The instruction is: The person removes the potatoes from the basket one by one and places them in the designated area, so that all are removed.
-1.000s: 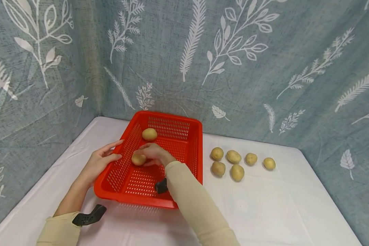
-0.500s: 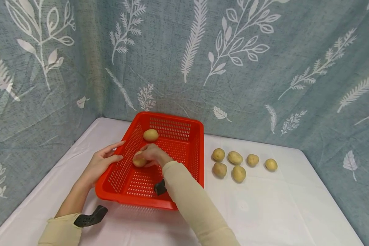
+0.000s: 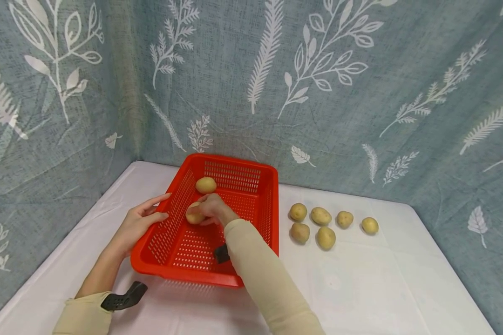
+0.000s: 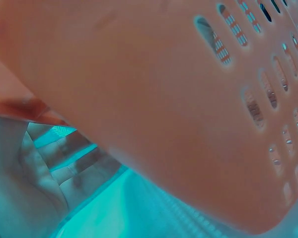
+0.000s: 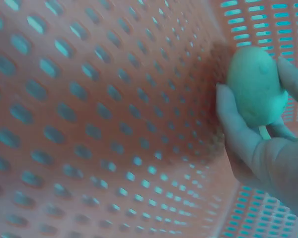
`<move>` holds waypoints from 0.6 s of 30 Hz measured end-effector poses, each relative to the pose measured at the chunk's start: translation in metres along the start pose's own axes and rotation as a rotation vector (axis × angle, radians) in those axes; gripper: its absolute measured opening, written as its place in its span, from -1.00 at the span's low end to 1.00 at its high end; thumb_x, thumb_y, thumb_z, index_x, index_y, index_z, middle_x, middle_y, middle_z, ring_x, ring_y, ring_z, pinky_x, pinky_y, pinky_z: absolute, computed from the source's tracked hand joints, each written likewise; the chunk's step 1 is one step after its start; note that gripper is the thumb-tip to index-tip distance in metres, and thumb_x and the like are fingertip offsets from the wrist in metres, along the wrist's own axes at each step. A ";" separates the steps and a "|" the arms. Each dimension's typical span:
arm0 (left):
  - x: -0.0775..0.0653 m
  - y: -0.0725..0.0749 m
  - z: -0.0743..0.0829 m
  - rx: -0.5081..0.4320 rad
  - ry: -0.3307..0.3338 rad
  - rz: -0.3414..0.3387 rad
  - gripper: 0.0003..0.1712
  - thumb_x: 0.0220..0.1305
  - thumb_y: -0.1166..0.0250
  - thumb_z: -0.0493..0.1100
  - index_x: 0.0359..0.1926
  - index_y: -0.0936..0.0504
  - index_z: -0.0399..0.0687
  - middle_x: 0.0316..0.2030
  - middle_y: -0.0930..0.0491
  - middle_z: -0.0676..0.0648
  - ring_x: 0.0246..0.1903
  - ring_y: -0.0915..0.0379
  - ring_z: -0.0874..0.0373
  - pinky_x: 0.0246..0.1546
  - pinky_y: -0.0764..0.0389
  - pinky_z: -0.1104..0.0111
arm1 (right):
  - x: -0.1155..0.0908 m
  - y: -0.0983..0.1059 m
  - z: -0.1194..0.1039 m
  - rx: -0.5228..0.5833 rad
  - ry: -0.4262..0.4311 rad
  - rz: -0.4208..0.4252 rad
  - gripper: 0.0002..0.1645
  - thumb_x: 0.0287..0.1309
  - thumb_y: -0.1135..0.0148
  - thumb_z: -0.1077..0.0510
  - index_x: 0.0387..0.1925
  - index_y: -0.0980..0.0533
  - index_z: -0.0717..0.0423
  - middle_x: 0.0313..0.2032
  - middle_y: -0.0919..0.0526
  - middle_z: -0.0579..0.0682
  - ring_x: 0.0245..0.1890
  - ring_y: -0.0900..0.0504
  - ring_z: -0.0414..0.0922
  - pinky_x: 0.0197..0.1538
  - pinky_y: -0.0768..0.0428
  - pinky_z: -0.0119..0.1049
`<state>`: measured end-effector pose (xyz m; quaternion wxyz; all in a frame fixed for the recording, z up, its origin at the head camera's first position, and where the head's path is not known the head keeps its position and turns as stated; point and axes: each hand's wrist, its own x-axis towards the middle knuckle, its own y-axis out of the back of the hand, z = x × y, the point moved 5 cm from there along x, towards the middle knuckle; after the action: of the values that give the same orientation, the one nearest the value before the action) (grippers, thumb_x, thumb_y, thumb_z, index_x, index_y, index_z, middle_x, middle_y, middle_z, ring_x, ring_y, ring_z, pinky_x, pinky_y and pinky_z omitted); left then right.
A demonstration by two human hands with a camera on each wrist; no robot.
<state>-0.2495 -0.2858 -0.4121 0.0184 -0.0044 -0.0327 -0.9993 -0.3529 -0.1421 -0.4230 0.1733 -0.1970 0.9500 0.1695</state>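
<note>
In the head view a red perforated plastic basket [image 3: 205, 278] stands on the table. My right hand [image 3: 213, 208] reaches inside and grips a potato [image 3: 194, 215] near the basket's left wall. Fingers and thumb bracket that potato in the right wrist view, with the perforated floor behind it. Just beyond it, another potato [image 3: 206, 185] lies in the far left corner. My left hand [image 3: 138, 225] holds the basket's left rim, its thumb and forefinger tips over the edge. The left wrist view shows its other fingers reaching under the rim.
Several potatoes lie on the white tablecloth to the right of the basket, among them a round potato [image 3: 326, 238] and a lone one [image 3: 370, 225] farthest right. A patterned blue-green curtain [image 3: 230, 83] hangs close behind the basket and along the left side.
My right hand has shifted the gripped potato slightly to the right and away from the basket's left wall. The left hand stays at the rim. The head view has tilted slightly.
</note>
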 end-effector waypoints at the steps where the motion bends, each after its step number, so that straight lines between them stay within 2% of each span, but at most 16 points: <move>1: 0.000 0.000 0.000 -0.001 0.000 0.001 -0.38 0.39 -0.09 -0.20 0.41 -0.18 -0.17 0.01 -0.46 -0.26 -0.23 -0.57 0.14 -0.26 -0.64 0.25 | 0.000 0.000 -0.001 0.011 0.006 -0.008 -0.75 0.08 -0.35 0.29 -0.21 -0.48 0.25 -0.30 -0.51 0.03 -0.21 -0.60 0.03 -0.11 -0.62 -0.04; 4: 0.000 0.000 0.000 -0.002 0.003 -0.001 -0.38 0.39 -0.09 -0.19 0.42 -0.17 -0.16 0.02 -0.45 -0.29 -0.24 -0.58 0.13 -0.27 -0.65 0.23 | 0.001 0.001 -0.007 0.046 0.027 -0.048 -0.73 0.08 -0.35 0.28 -0.19 -0.49 0.26 -0.30 -0.51 0.02 -0.24 -0.59 0.01 -0.10 -0.61 -0.04; 10: 0.001 -0.001 0.001 0.004 -0.002 -0.004 -0.37 0.39 -0.08 -0.20 0.42 -0.15 -0.19 0.02 -0.43 -0.34 -0.24 -0.59 0.10 -0.27 -0.65 0.18 | -0.002 0.010 -0.023 0.155 0.084 -0.140 -0.59 0.11 -0.32 0.28 -0.01 -0.43 0.28 -0.20 -0.50 0.03 -0.20 -0.55 -0.01 -0.06 -0.59 -0.02; 15: 0.001 -0.001 0.000 0.007 -0.010 -0.001 -0.37 0.39 -0.08 -0.20 0.42 -0.15 -0.20 0.06 -0.40 -0.37 -0.23 -0.58 0.11 -0.27 -0.65 0.18 | -0.008 0.024 -0.037 0.210 0.108 -0.187 -0.62 0.17 -0.28 0.25 0.01 -0.44 0.25 -0.16 -0.49 0.04 -0.20 -0.52 -0.03 0.01 -0.55 -0.01; 18: 0.000 0.000 -0.001 0.008 -0.007 0.006 -0.37 0.39 -0.08 -0.20 0.42 -0.16 -0.20 0.05 -0.40 -0.35 -0.23 -0.57 0.13 -0.27 -0.65 0.21 | -0.012 0.036 -0.042 0.244 0.107 -0.192 -0.55 0.19 -0.27 0.23 0.09 -0.41 0.23 -0.12 -0.47 0.05 -0.15 -0.52 -0.01 0.04 -0.53 -0.01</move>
<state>-0.2497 -0.2862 -0.4130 0.0215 -0.0080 -0.0369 -0.9991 -0.3695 -0.1236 -0.3717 0.1604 -0.2731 0.9482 0.0247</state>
